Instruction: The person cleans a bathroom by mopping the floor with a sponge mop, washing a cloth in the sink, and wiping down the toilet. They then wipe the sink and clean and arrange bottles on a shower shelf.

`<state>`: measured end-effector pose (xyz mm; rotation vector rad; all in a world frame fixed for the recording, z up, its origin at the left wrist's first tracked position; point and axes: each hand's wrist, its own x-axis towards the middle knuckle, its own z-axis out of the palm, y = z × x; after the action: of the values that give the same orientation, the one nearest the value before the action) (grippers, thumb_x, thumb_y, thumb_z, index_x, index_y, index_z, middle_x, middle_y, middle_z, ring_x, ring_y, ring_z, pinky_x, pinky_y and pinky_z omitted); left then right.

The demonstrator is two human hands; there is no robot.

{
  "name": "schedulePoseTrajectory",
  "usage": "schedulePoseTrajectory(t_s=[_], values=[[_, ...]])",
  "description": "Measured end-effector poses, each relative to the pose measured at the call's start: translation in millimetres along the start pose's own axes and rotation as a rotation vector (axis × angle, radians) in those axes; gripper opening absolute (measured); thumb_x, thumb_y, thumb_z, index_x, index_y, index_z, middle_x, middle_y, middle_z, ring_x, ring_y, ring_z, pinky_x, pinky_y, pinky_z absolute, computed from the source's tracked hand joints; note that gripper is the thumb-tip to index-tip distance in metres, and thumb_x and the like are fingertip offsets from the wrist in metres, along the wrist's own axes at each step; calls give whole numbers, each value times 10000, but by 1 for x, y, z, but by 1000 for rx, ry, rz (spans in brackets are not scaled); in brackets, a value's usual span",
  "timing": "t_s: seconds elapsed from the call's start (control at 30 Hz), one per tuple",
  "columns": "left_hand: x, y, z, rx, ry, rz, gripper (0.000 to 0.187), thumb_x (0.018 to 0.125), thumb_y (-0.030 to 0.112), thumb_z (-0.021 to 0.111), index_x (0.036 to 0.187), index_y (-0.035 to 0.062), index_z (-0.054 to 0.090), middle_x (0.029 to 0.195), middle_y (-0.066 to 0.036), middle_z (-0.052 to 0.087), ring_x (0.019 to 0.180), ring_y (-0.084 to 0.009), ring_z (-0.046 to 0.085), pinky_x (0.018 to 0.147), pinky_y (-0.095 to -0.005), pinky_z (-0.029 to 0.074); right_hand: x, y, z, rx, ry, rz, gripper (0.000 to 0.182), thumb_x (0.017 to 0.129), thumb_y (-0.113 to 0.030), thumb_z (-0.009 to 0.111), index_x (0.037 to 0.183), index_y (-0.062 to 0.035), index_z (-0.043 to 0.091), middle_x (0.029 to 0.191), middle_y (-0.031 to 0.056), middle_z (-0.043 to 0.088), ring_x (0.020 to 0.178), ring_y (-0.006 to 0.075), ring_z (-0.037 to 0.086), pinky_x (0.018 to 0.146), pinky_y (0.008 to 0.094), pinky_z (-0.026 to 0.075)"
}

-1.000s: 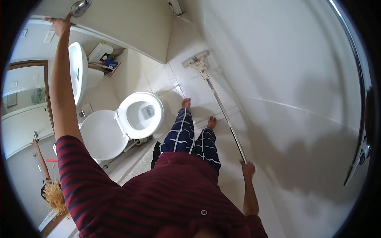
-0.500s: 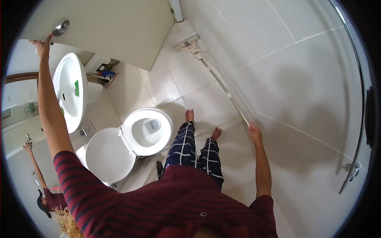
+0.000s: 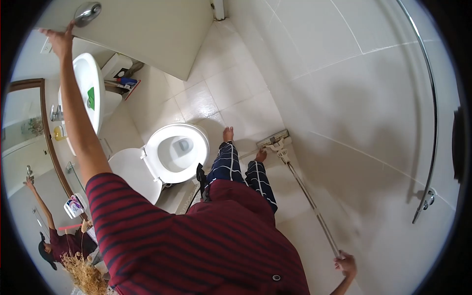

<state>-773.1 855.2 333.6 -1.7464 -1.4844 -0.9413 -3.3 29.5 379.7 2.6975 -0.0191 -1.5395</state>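
My left hand (image 3: 60, 42) is raised at the edge of the door (image 3: 147, 29), fingers stretched out along it and thumb close to the round metal door knob (image 3: 88, 14). At the lower right, my right hand (image 3: 346, 264) is closed around the top end of a long mop handle. The mop (image 3: 310, 201) slants down to the floor. Its flat, wide head (image 3: 274, 140) lies beside my right foot, close to the tiled wall.
A toilet (image 3: 178, 153) with its lid up stands left of my legs. Behind my left arm is a white sink (image 3: 89, 73) holding a green cloth (image 3: 91, 98). A squeegee (image 3: 132, 90) lies near the door. A metal rail (image 3: 432, 113) runs along the right wall (image 3: 344, 98).
My right hand has pulled the mop back toward me; its head went from the far corner by the door to beside my right foot. My left hand stays at the door edge.
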Motion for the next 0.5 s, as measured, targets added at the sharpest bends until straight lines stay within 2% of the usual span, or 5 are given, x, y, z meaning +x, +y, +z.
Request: schedulePoseTrajectory(t_s=[0.17, 0.27, 0.33, 0.43, 0.5], values=[[-11, 51, -9, 9, 60, -123, 900, 690, 458, 694, 1304, -27, 251, 1298, -230, 366, 1115, -326, 461, 941, -373, 358, -102, -202, 23, -53, 110, -342, 396, 688, 116, 479, 1060, -7, 542, 812, 124, 595, 502, 140, 562, 398, 235, 449], [-16, 74, -23, -124, -4, -207, 1208, 588, 617, 672, 1311, -141, 69, 1247, -307, 382, 1147, -376, 409, 926, -368, 351, -118, -259, 37, 19, 209, -640, 219, 738, 69, 495, 935, -13, 540, 922, 116, 576, 571, 121, 552, 417, 230, 441], [-11, 122, -49, -269, -130, -621, 874, 683, 161, 707, 1354, 24, 165, 1168, -249, 452, 985, -353, 515, 821, -404, 424, -111, -298, 46, 180, 295, -847, 77, 787, 2, 523, 855, -33, 519, 911, 88, 562, 627, 108, 522, 484, 224, 434], [-25, 110, -28, -139, 66, -369, 736, 689, 118, 687, 1291, -4, 282, 1096, -245, 482, 992, -397, 487, 837, -411, 408, -42, -370, 83, 331, 788, -1245, 157, 828, -211, 581, 883, -72, 533, 817, 17, 539, 714, 98, 481, 655, 217, 398], [-25, 116, -34, -117, 10, -406, 742, 709, 97, 672, 1314, 19, 249, 1121, -236, 460, 1000, -392, 480, 845, -405, 407, -8, -441, 134, 629, 688, -1367, 225, 863, -273, 538, 834, -52, 572, 723, 1, 499, 704, 94, 466, 645, 229, 392]])
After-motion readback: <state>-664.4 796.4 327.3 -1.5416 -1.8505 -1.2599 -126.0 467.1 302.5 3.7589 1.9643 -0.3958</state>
